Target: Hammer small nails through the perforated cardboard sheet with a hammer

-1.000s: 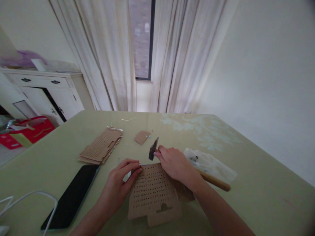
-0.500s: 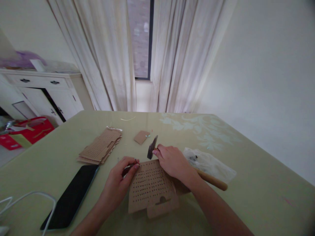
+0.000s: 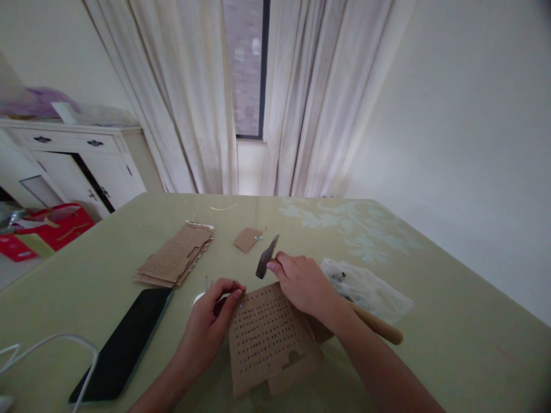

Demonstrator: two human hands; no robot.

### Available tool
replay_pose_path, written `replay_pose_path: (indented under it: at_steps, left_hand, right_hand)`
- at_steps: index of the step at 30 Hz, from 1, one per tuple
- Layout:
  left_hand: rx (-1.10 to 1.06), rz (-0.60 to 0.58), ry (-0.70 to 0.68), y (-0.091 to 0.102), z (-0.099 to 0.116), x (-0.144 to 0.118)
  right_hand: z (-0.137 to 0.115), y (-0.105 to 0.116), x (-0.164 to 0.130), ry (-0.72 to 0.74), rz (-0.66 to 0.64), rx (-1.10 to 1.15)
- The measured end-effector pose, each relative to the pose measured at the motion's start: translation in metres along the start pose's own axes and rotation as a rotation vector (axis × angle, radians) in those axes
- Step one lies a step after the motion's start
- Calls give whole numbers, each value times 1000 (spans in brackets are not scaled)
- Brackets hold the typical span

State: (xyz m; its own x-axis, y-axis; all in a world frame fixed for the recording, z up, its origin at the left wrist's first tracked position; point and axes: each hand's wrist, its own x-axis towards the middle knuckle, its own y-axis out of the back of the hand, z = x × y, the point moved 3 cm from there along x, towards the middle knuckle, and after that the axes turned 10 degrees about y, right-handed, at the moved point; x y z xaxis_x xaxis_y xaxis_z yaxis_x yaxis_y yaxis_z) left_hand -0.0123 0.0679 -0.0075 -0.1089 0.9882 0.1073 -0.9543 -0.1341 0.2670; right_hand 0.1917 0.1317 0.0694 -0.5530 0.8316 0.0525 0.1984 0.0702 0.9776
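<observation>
A hammer point(image 3: 267, 256) is gripped near its head by the right hand point(image 3: 303, 284), head tilted toward 11 o'clock. The perforated cardboard sheet point(image 3: 269, 338), mid-table point(image 3: 451, 321), is pinched at its 10 o'clock corner by the left hand point(image 3: 210, 327).

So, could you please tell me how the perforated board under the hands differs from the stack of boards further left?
The perforated board is a single sheet, tilted, touched by the left hand; the stack of boards has several layers lying flat, untouched. The single board sits nearer the camera, the stack farther back. Both are brown with rows of holes.
</observation>
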Motion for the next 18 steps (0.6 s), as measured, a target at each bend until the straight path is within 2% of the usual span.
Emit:
replay_pose_path:
  at_steps: [9, 18]
  left_hand:
    - [-9, -19, 2, -3, -4, -1]
    - [-32, -23, -18, -3, 1, -6]
  right_hand:
    - [0, 1, -2, 13, 8, 27]
    - [0, -1, -3, -11, -10, 24]
